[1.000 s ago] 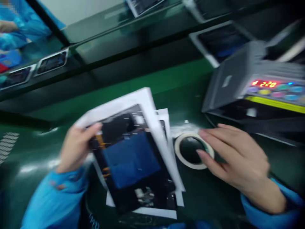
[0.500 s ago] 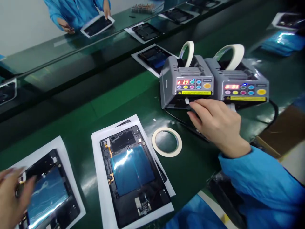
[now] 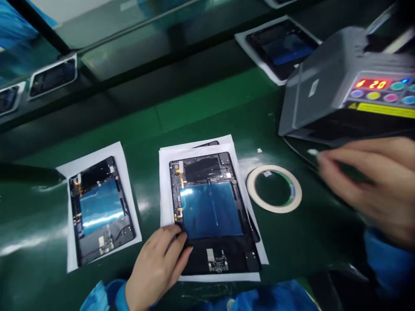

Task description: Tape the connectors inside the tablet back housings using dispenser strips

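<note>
My right hand [image 3: 372,185] pinches a small white piece of tape [image 3: 313,152] between thumb and fingertips, in front of the grey tape dispenser [image 3: 324,86]. Motion blurs this hand. Loosely bent and a little apart, the fingers of my left hand [image 3: 158,261] rest on the lower left edge of an opened tablet [image 3: 210,209]. Blue film covers the tablet's middle, and orange flex cables run along its left side. Beneath it lie white sheets [image 3: 165,185], with another dark tablet partly hidden under them.
A roll of cream tape [image 3: 252,190] lies flat right of the middle tablet, near a tiny white scrap [image 3: 259,150]. Another opened tablet [image 3: 100,211] sits on white paper at left. Further tablets lie along the back ledge [image 3: 181,47]. A dark cable runs below the dispenser.
My right hand has come away from the dispenser's front with the piece of tape. My left hand has moved from the left tablet to the middle one. The view has swung left.
</note>
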A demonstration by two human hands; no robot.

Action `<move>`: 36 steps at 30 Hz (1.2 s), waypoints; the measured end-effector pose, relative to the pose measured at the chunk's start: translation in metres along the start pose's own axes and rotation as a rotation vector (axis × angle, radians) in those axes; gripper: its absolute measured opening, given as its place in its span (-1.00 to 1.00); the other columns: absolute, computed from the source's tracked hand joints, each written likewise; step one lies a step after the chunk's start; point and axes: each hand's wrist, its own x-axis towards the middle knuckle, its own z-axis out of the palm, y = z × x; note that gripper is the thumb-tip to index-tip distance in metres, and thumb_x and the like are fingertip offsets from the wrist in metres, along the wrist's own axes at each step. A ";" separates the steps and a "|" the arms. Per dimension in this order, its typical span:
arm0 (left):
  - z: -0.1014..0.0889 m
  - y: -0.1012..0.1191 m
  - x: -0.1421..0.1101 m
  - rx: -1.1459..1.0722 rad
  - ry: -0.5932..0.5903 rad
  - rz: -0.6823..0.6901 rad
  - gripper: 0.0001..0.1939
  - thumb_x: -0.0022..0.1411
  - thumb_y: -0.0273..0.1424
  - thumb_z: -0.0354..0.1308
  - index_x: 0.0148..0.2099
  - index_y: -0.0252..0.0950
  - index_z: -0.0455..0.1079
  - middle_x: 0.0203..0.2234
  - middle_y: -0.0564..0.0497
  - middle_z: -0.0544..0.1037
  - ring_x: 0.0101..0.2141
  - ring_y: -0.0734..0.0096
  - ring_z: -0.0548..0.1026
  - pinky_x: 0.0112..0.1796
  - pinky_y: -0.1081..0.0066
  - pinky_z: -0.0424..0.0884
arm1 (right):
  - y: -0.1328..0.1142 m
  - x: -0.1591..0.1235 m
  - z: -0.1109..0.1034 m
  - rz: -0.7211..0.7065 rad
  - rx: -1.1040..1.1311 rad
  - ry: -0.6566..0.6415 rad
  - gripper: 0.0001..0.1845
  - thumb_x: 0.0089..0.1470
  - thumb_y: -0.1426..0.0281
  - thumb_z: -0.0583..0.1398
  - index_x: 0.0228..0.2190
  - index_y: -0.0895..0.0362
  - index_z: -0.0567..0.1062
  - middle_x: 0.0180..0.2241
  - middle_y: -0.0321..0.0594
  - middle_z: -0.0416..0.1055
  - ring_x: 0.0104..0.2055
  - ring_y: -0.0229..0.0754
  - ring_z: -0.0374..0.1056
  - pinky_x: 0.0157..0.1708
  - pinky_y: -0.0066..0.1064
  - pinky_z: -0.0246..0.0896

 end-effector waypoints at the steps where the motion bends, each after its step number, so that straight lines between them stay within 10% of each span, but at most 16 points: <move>1: -0.001 0.001 -0.002 -0.018 0.003 -0.023 -0.80 0.47 -0.43 -0.01 -0.09 -0.34 0.45 -0.26 -0.12 0.59 -0.25 0.24 0.61 -0.20 0.31 0.61 | -0.014 0.005 0.002 -0.064 0.061 -0.081 -0.86 0.19 0.45 0.26 -0.18 0.10 0.53 -0.18 -0.11 0.54 -0.21 -0.06 0.45 -0.33 -0.25 0.28; 5: -0.017 0.005 0.005 -0.033 -0.061 -0.005 -0.80 0.47 -0.44 -0.01 -0.14 -0.34 0.44 -0.30 -0.10 0.60 -0.30 0.27 0.62 -0.27 0.33 0.61 | -0.057 0.034 0.022 -0.361 0.200 -0.123 -0.94 0.23 0.49 0.23 -0.23 0.14 0.51 -0.25 -0.24 0.56 -0.28 -0.22 0.47 -0.39 -0.39 0.26; 9: -0.030 0.012 0.048 -0.015 -0.146 0.044 -0.77 0.46 -0.39 0.01 -0.20 -0.35 0.45 -0.36 -0.08 0.59 -0.42 0.22 0.58 -0.43 0.23 0.56 | -0.062 0.042 0.050 -0.325 0.373 -0.163 -0.90 0.28 0.45 0.18 -0.20 0.18 0.51 -0.25 -0.24 0.56 -0.36 -0.29 0.45 -0.43 -0.43 0.25; 17: 0.023 0.017 0.149 0.079 -0.168 -0.053 -0.75 0.38 -0.23 0.15 -0.26 -0.31 0.40 -0.41 -0.02 0.50 -0.42 0.21 0.54 -0.49 0.28 0.45 | -0.051 0.025 0.068 -0.356 0.499 -0.211 -0.78 0.32 0.44 0.11 -0.08 0.22 0.51 -0.16 -0.12 0.53 -0.19 -0.14 0.45 -0.19 -0.31 0.35; 36: 0.047 -0.006 0.145 -0.223 -0.062 -0.103 -0.76 0.46 -0.44 0.02 -0.24 -0.32 0.48 -0.35 -0.02 0.54 -0.32 0.34 0.52 -0.26 0.36 0.45 | -0.052 0.028 0.071 -0.463 0.379 -0.271 -0.66 0.32 0.34 0.08 -0.03 0.25 0.52 -0.21 -0.10 0.48 -0.22 -0.05 0.33 -0.22 -0.20 0.19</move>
